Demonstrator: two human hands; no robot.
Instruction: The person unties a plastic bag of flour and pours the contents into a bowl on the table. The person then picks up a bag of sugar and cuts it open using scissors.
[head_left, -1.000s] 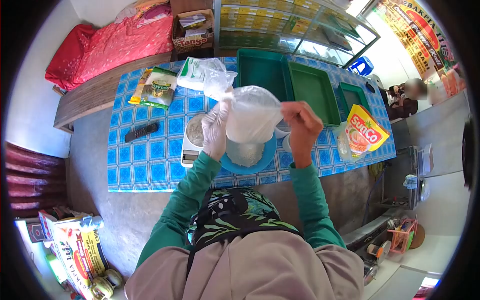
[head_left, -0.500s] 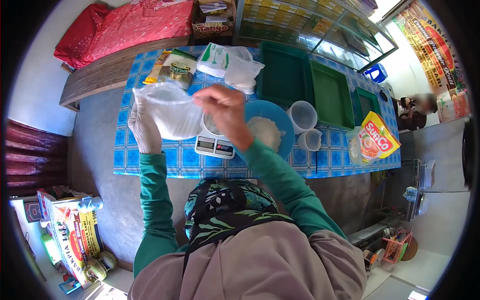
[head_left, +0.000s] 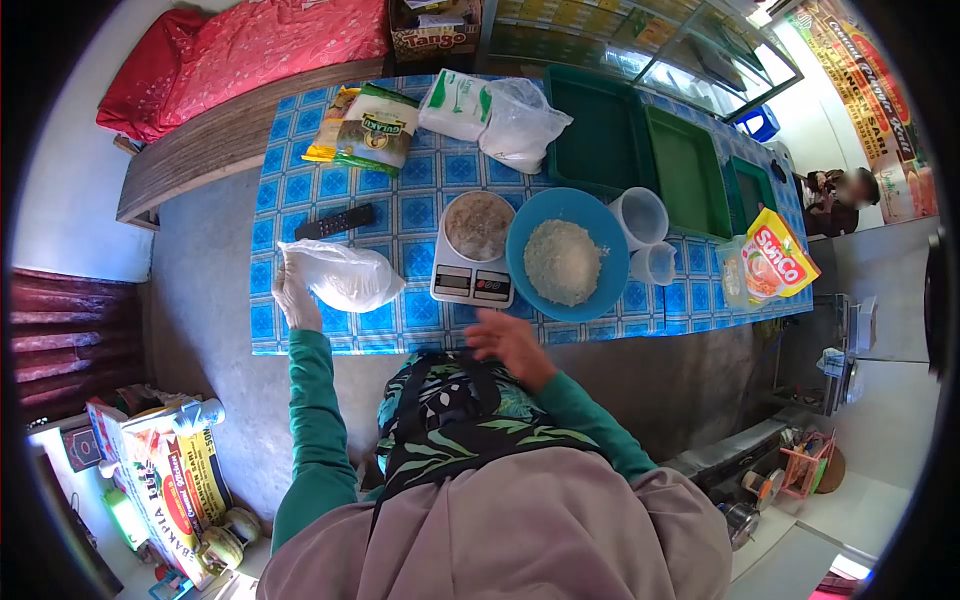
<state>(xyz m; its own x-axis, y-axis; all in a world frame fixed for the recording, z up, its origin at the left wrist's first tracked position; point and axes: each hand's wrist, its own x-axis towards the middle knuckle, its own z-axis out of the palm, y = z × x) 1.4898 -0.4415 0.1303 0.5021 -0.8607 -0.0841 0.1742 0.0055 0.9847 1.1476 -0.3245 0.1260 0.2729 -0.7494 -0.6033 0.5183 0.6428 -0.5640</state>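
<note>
My left hand (head_left: 294, 292), in a white glove, grips the end of a white plastic bag (head_left: 355, 277) that rests on the table's left side. The contents look white and fill the bag's lower part. Bare and empty, my right hand (head_left: 510, 345) hovers at the table's front edge with its fingers apart. Just beyond it is a white digital scale (head_left: 472, 283), bearing a round tub (head_left: 480, 226) of pale, brownish-white contents. Right of the scale sits a blue bowl (head_left: 520, 262) holding a mound of white powder (head_left: 563, 262).
A black remote (head_left: 336, 221) lies behind the bag. Further back are packets (head_left: 375, 130) and white plastic bags (head_left: 520, 125). Green trays (head_left: 686, 175), clear cups (head_left: 640, 218) and a SunCo pouch (head_left: 780, 258) occupy the right. Another person (head_left: 838, 200) is at far right.
My left hand has lowered the plastic bag onto the table. My right hand has left the bag's top and come back toward my body, uncovering the tub and scale.
</note>
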